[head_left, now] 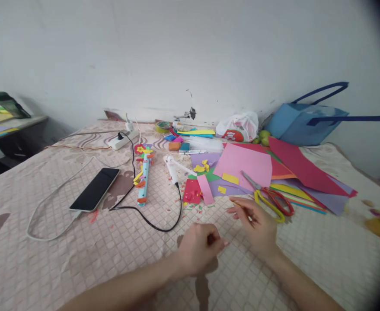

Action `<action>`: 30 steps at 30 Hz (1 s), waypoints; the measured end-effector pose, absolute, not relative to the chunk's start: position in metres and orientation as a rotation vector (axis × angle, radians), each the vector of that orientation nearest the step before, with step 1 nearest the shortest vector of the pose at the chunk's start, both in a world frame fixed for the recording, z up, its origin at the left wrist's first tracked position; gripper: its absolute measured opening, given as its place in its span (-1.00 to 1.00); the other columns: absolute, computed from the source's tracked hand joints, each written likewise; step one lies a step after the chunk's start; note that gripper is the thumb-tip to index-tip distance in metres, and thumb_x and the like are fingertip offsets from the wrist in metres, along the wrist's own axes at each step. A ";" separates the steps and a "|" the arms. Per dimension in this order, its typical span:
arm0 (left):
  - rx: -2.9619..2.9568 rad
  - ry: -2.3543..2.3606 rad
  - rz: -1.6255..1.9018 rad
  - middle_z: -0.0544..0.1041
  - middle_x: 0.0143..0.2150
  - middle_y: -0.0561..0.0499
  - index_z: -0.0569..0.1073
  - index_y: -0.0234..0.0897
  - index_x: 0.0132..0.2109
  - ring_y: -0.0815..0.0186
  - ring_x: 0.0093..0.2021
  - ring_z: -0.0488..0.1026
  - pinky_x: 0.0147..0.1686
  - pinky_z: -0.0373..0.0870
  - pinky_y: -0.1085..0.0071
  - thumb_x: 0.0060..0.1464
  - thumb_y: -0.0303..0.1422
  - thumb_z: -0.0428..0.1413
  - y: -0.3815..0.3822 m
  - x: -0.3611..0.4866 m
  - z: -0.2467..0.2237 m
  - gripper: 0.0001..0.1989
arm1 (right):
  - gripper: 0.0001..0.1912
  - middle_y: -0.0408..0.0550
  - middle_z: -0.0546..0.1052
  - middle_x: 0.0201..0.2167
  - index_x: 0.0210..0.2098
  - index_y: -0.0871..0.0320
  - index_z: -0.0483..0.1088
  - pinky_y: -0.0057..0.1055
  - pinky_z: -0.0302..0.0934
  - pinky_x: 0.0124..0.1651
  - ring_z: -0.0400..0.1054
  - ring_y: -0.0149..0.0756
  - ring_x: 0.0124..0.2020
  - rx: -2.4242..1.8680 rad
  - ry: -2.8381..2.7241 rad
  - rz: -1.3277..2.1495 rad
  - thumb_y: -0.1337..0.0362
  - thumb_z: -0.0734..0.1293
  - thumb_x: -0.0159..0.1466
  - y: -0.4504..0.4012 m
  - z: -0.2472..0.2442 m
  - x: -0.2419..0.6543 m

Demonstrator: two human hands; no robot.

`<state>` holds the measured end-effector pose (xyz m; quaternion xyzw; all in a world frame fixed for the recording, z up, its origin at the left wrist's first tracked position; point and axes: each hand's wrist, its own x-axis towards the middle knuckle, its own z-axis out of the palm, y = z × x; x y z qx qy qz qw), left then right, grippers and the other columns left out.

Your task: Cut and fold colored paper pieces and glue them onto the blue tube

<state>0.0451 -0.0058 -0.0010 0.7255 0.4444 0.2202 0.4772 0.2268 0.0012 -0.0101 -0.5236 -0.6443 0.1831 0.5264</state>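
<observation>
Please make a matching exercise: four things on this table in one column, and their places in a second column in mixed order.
Things:
1. black smartphone
2. red and yellow handled scissors
3. blue fabric bag
4. white power strip

Places:
A. far right, by the wall
B. left, on the patterned tablecloth
C. far side, cables plugged in
D. on coloured paper sheets, beyond the right hand

Pairs: 1-B, 2-D, 3-A, 4-C

Bare white wall (190,52) behind a quilted bed (47,259).
</observation>
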 end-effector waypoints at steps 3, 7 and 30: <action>1.758 1.043 0.535 0.47 -0.48 0.05 0.43 -0.25 -0.34 0.41 -0.53 0.30 -0.53 0.16 0.50 -0.10 -0.36 0.13 -0.010 0.051 -0.003 -0.90 | -0.79 -0.01 0.53 -0.21 -0.20 0.04 0.38 -0.17 0.37 -0.13 0.44 -0.17 -0.20 -1.226 -1.686 0.170 0.41 0.26 0.19 0.008 -0.009 0.237; 1.680 1.022 0.537 0.46 -0.47 0.04 0.44 -0.25 -0.30 0.41 -0.52 0.31 -0.50 0.19 0.50 -0.03 -0.36 0.08 -0.009 0.050 -0.004 -0.89 | -0.65 0.00 0.51 -0.15 -0.11 0.04 0.35 -0.20 0.33 -0.04 0.40 -0.20 -0.10 -1.128 -1.887 -0.063 0.50 0.24 0.15 0.018 -0.009 0.242; 1.403 0.873 0.660 0.37 -0.53 0.09 0.36 -0.33 -0.40 0.47 -0.54 0.30 -0.54 0.22 0.54 -0.05 -0.29 0.14 0.022 0.028 0.002 -0.82 | -0.81 -0.19 0.34 -0.53 -0.37 0.12 0.32 -0.51 0.08 -0.56 0.19 -0.44 -0.56 -1.204 -1.345 1.387 0.14 0.31 0.15 -0.006 -0.004 0.205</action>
